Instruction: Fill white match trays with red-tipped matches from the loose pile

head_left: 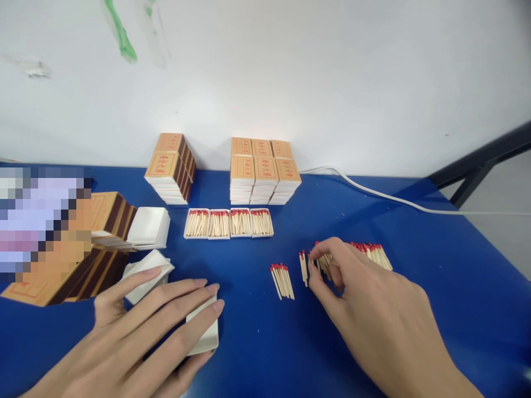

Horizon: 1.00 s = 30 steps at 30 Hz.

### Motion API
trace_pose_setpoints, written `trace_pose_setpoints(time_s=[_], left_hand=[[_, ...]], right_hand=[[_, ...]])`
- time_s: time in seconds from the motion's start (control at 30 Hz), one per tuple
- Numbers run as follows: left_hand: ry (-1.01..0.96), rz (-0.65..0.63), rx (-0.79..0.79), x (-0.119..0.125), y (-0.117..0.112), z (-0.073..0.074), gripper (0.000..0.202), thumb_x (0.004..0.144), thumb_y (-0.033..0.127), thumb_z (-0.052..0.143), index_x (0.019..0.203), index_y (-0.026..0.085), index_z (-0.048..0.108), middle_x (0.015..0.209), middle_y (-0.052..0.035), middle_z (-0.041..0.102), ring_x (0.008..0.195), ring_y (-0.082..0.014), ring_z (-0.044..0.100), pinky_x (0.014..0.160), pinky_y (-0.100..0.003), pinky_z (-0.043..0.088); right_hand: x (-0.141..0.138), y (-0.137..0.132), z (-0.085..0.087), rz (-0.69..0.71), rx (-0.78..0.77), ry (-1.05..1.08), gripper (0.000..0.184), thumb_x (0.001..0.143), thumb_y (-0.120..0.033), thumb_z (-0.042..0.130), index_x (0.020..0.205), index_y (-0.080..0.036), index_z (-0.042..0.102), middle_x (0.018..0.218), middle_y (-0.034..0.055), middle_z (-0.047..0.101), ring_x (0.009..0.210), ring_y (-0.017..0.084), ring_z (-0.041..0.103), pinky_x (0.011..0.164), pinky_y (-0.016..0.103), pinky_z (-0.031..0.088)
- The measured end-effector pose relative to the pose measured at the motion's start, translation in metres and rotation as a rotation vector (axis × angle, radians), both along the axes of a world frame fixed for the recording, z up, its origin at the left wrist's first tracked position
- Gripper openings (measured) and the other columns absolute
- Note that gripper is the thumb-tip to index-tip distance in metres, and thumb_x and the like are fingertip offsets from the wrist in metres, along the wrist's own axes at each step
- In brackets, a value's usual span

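Observation:
My left hand (153, 326) is over a small white matchbox tray (204, 338), gripping it between thumb and fingers. The other fingers stretch toward some loose white trays (147, 271), the little finger lying over them. My right hand (365, 304) is on the blue table, thumb and index finger pinched on red-tipped matches (304, 268); how many is hidden. A spread row of matches (375, 254) runs behind this hand, partly covered by it. Left of it lies a small separate bunch of matches (282, 281).
Four matchbox trays filled with matches (219, 224) stand in a row. Behind are stacked orange matchboxes (265, 170) and a smaller stack (168, 166). More boxes (110, 213) and stacked white trays (148, 226) are at left, beside a pixelated patch. A white cable (373, 193) crosses behind.

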<state>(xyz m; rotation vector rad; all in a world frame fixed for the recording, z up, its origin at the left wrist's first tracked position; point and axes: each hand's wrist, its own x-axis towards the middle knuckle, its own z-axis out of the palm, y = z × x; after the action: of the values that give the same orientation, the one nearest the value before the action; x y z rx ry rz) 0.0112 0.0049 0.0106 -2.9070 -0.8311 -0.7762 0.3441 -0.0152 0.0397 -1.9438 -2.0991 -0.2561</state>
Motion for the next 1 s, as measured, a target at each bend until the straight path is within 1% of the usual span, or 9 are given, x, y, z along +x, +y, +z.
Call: trace_pose_setpoints(time_s=[0.13,0.3,0.47,0.67,0.8,1.0], left_hand=[[-0.002,0.003,-0.014,-0.0010,-0.0005,0.0010,0.034,0.113,0.021,0.071,0.146,0.019,0.078,0.153,-0.0043,0.079,0.144,-0.0237,0.071,0.152,-0.049,0.019],[0.011,0.004,-0.015,-0.0010,-0.0010,0.0018,0.034,0.113,0.020,0.070,0.146,0.019,0.078,0.152,-0.0039,0.080,0.144,-0.0237,0.072,0.152,-0.049,0.019],[-0.007,0.018,-0.019,-0.0006,-0.0016,-0.0025,0.035,0.113,0.021,0.071,0.147,0.020,0.078,0.153,-0.0031,0.080,0.143,-0.0232,0.073,0.152,-0.048,0.020],[-0.023,0.016,-0.021,-0.0004,-0.0017,-0.0030,0.035,0.113,0.022,0.072,0.146,0.019,0.078,0.155,-0.0038,0.079,0.145,-0.0243,0.071,0.152,-0.048,0.020],[-0.010,0.014,-0.009,0.0017,0.0009,-0.0013,0.033,0.113,0.020,0.070,0.146,0.018,0.079,0.153,-0.0041,0.080,0.144,-0.0237,0.072,0.152,-0.048,0.020],[-0.006,0.012,-0.001,0.0004,-0.0008,0.0009,0.034,0.113,0.021,0.070,0.145,0.019,0.079,0.151,-0.0048,0.081,0.141,-0.0240,0.075,0.152,-0.047,0.021]], right_hand=[[0.0001,0.0004,0.0000,0.015,0.005,0.001,0.022,0.112,-0.033,0.054,0.093,-0.029,0.064,0.069,-0.0054,0.068,0.044,0.022,0.067,0.043,0.031,0.032],[-0.0030,0.0003,-0.0010,0.023,0.014,0.032,0.023,0.112,-0.034,0.057,0.091,-0.028,0.065,0.072,-0.0047,0.069,0.045,0.020,0.066,0.043,0.031,0.036],[-0.0044,0.0009,-0.0012,0.030,0.015,0.034,0.025,0.114,-0.036,0.057,0.092,-0.028,0.066,0.071,-0.0044,0.070,0.044,0.019,0.066,0.043,0.030,0.035],[-0.0070,0.0002,-0.0002,0.025,-0.028,0.092,0.026,0.113,-0.039,0.059,0.090,-0.028,0.064,0.068,-0.0052,0.067,0.042,0.016,0.061,0.044,0.028,0.034],[-0.0075,-0.0001,-0.0012,0.025,-0.033,0.095,0.023,0.112,-0.037,0.059,0.091,-0.028,0.065,0.067,-0.0053,0.067,0.042,0.015,0.062,0.044,0.028,0.034],[-0.0093,-0.0028,0.0005,0.064,-0.043,0.102,0.022,0.109,-0.033,0.059,0.088,-0.029,0.064,0.066,-0.0060,0.066,0.042,0.015,0.061,0.042,0.029,0.037]])
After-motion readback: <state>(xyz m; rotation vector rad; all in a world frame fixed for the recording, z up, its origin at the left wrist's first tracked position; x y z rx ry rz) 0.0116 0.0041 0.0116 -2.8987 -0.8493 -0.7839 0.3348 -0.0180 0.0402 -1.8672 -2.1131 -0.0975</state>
